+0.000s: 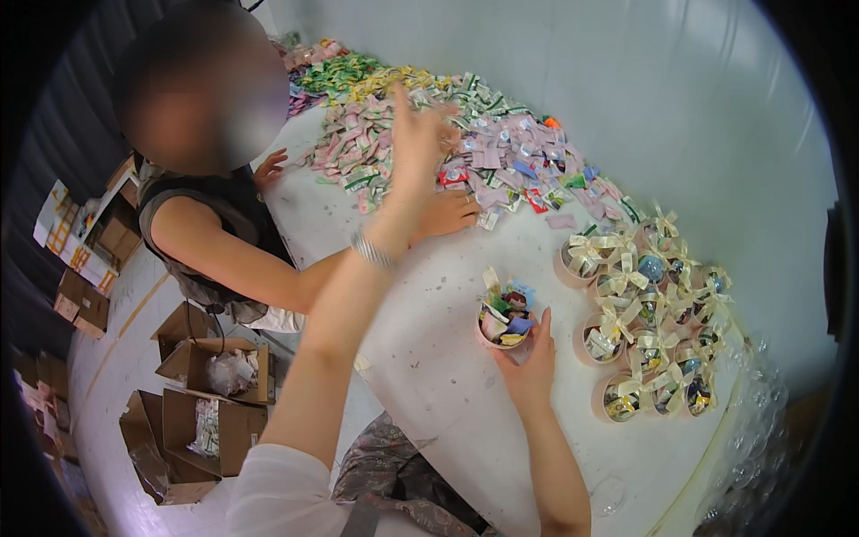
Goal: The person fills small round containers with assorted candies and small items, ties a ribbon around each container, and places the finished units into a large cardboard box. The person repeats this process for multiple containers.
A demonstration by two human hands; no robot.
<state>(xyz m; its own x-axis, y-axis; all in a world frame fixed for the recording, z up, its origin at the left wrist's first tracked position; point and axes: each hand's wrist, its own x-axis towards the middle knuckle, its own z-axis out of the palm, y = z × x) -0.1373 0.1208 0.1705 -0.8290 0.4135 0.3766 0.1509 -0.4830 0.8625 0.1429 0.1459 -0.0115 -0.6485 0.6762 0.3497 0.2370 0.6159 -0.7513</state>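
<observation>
My right hand (530,367) is wrapped around the side of a small pink paper cup (484,336) on the white table. Small wrapped sweets (506,315) in white, yellow, blue and dark red fill the cup, and a pale ribbon end sticks up at its back. My left arm stretches far forward, a striped band at its wrist. Over the heap of small packets (501,148), my left hand (419,134) is smeared by motion; one finger points upward, and whether it holds anything does not show.
A co-worker's hand (447,215) rests at the heap's near edge, that arm passing behind mine. Several ribbon-tied cups (617,398) stand grouped at the right, with bubble wrap (747,447) beyond the table's right edge. Open cardboard boxes (192,447) sit on the floor at left.
</observation>
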